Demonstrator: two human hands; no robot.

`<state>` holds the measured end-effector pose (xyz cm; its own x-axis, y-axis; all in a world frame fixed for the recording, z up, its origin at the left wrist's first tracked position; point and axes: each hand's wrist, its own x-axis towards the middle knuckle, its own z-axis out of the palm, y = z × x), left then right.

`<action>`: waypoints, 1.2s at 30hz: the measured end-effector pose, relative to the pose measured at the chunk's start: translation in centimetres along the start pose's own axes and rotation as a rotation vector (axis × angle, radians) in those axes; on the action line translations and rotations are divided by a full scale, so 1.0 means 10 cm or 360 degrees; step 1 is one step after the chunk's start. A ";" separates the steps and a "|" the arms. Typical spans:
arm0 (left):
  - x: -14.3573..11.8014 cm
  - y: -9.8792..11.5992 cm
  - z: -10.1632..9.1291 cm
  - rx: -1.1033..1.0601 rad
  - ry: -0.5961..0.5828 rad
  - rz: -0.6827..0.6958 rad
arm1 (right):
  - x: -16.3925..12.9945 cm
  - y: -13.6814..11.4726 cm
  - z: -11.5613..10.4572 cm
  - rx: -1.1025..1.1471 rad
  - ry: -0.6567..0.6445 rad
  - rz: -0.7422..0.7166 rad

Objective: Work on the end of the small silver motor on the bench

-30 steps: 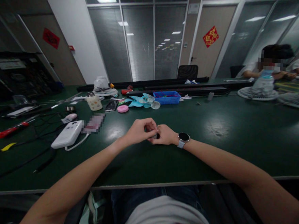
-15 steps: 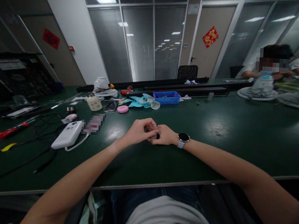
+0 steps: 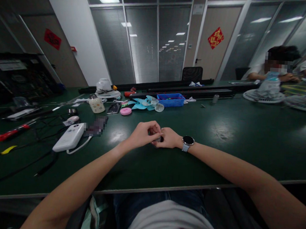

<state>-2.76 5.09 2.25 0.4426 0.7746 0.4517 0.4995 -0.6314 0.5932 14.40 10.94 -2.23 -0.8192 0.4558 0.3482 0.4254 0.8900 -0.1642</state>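
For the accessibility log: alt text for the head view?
Left hand and right hand meet over a green table, pinching a small dark part between them. A white power bank lies to the left.

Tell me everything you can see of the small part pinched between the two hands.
The small dark part is mostly hidden. Only a dark patch with a pale, perhaps metallic, glint shows between the fingertips. The left hand curls over it from the left and the right hand, whose wrist bears a silver watch, closes on it from the right. It sits just above the dark green tabletop, mid-table. Its shape, material and whether it touches the table cannot be told.
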 end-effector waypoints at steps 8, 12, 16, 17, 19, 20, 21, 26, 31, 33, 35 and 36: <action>0.00 -0.01 0.01 0.0007 0.0005 -0.0001 | -0.01 -0.02 -0.02 0.0034 -0.0004 0.0002; 0.00 0.00 0.00 0.0008 0.0002 0.0004 | -0.01 -0.02 -0.02 0.0032 -0.0005 0.0004; 0.00 0.01 0.00 0.0012 0.0000 0.0002 | 0.00 -0.01 -0.01 0.0025 0.0003 0.0003; 0.00 0.01 0.00 0.0014 -0.0002 -0.0002 | 0.00 0.00 0.00 0.0024 0.0004 0.0005; 0.00 0.01 0.00 0.0022 -0.0004 -0.0011 | 0.00 0.00 0.00 0.0025 0.0005 0.0010; 0.00 0.01 0.00 0.0026 -0.0004 -0.0014 | 0.00 0.00 0.00 0.0027 0.0005 0.0012; 0.00 0.01 0.01 0.0030 -0.0003 -0.0017 | 0.00 0.00 0.01 0.0029 0.0006 0.0013; 0.00 0.01 0.00 0.0031 -0.0003 -0.0011 | -0.01 0.00 0.01 0.0028 0.0013 0.0014; -0.01 0.01 0.01 0.0022 0.0001 0.0002 | 0.00 0.00 0.00 0.0019 0.0010 0.0012; -0.01 0.01 0.01 0.0022 0.0010 -0.0001 | 0.00 0.00 0.00 0.0021 0.0006 0.0009; -0.01 0.01 0.02 0.0022 0.0016 -0.0005 | 0.00 0.00 0.00 0.0026 0.0003 0.0009; -0.01 0.01 0.02 0.0021 0.0018 -0.0005 | 0.00 0.00 0.00 0.0029 0.0002 0.0010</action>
<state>-2.62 4.94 2.09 0.4326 0.7767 0.4577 0.5105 -0.6295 0.5857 14.43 10.96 -2.29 -0.8159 0.4614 0.3485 0.4236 0.8872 -0.1829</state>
